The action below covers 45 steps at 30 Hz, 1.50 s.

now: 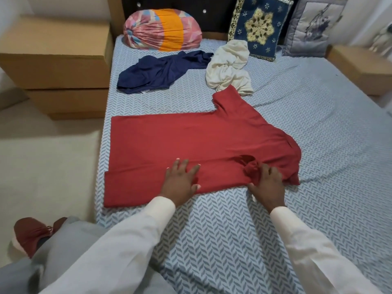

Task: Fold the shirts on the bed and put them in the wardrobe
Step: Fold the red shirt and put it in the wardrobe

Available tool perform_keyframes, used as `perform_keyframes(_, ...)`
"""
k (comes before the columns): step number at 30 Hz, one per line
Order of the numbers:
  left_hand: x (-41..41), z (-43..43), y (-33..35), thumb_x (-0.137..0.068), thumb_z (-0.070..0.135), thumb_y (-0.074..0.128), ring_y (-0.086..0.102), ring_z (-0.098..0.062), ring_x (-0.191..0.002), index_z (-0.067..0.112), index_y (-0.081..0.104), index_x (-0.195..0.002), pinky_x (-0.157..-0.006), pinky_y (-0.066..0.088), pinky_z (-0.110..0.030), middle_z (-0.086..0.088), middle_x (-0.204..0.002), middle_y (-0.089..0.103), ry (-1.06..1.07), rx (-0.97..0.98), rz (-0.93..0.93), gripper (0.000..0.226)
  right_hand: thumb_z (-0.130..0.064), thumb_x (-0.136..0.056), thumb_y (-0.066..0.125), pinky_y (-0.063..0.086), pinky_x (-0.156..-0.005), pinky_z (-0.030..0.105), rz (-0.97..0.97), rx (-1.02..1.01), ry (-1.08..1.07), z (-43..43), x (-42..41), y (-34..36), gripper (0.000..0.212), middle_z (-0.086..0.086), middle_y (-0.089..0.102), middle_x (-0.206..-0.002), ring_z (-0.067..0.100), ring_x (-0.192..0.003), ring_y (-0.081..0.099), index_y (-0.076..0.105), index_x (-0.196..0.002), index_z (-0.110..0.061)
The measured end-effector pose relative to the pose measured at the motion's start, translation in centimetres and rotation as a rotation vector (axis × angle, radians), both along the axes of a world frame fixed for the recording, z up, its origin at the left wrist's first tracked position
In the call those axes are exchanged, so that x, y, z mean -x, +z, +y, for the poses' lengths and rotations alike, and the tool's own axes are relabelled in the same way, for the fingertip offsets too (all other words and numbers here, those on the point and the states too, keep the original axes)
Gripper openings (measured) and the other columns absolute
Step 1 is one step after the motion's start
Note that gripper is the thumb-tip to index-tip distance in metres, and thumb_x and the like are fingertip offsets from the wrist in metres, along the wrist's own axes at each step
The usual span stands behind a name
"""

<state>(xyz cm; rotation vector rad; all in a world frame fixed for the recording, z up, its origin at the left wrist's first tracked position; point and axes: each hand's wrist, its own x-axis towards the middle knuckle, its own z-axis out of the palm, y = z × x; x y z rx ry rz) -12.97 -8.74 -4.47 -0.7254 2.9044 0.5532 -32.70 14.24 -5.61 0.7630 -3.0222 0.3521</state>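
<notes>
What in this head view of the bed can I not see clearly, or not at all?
The wardrobe: nowhere in the head view; it lies outside the frame.
The red shirt: the part that the right hand grips is bunched, so its shape is hidden.
The navy shirt and cream shirt: crumpled, so their sleeves and fronts cannot be told.
The grey cushion: cut off by the top edge.

On the bed, flat shirt in front — left heap and right heap behind it

We stand in a home bedroom: a sheeted bed, pillows at twelve o'clock against the headboard.
</notes>
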Motion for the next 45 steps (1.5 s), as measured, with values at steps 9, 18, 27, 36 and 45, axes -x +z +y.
perform_keyframes(9, 3.7, 1.6, 0.4, -0.092, 0.048, 0.057, -0.002, -0.039, -0.147, 0.039, -0.001, -0.154, -0.103, 0.023, -0.074, -0.006, -0.162, -0.004, 0.068, -0.01, -0.427, 0.085, -0.053, -0.077, 0.064, 0.051, -0.077, 0.033, -0.204, -0.36, 0.094, -2.6, 7.0, 5.9, 0.036, 0.007, 0.069, -0.094, 0.028, -0.09, 0.066, 0.066, -0.094, -0.022)
perform_keyframes(18, 4.2, 1.9, -0.5, -0.09, 0.05, 0.06, -0.006, -0.043, -0.146, 0.039, -0.003, -0.154, -0.1, 0.022, -0.077, -0.007, -0.162, -0.004, 0.104, 0.014, -0.417, 0.09, -0.036, -0.074, 0.07, 0.047, -0.098, 0.041, -0.159, 0.154, -0.287, -2.9, 16.5, 10.1, 0.06, 0.017, 0.061, -0.126, 0.035, -0.118, 0.057, 0.055, -0.129, -0.016)
perform_keyframes(27, 4.6, 1.6, 0.0, -0.09, 0.05, 0.06, -0.008, -0.044, -0.145, 0.04, -0.007, -0.153, -0.101, 0.022, -0.077, -0.007, -0.161, -0.009, 0.101, -0.011, -0.447, 0.093, -0.023, -0.075, 0.08, 0.051, -0.072, 0.028, -0.485, 0.26, -0.391, 6.1, 15.1, 2.0, 0.014, 0.009, 0.071, -0.083, 0.025, -0.076, 0.066, 0.07, -0.08, -0.015)
perform_keyframes(36, 4.7, 1.5, 0.0, -0.089, 0.049, 0.061, -0.01, -0.043, -0.145, 0.04, -0.008, -0.152, -0.102, 0.022, -0.076, -0.006, -0.161, -0.011, 0.106, -0.037, -0.465, 0.095, -0.028, -0.09, 0.062, 0.051, -0.085, 0.038, -0.279, 0.297, -0.429, 6.6, 15.5, 1.0, 0.007, 0.013, 0.071, -0.097, 0.032, -0.092, 0.068, 0.061, -0.092, -0.022)
perform_keyframes(45, 4.4, 0.8, 1.0, -0.083, 0.061, 0.062, -0.002, -0.039, -0.147, 0.043, -0.007, -0.152, -0.103, 0.029, -0.067, -0.004, -0.162, -0.007, 0.083, 0.006, -0.465, 0.099, -0.016, -0.084, 0.056, 0.044, -0.076, 0.035, -0.007, 0.311, -0.303, 0.3, 10.0, 2.4, 0.02, 0.012, 0.06, -0.102, 0.03, -0.091, 0.058, 0.061, -0.102, -0.009)
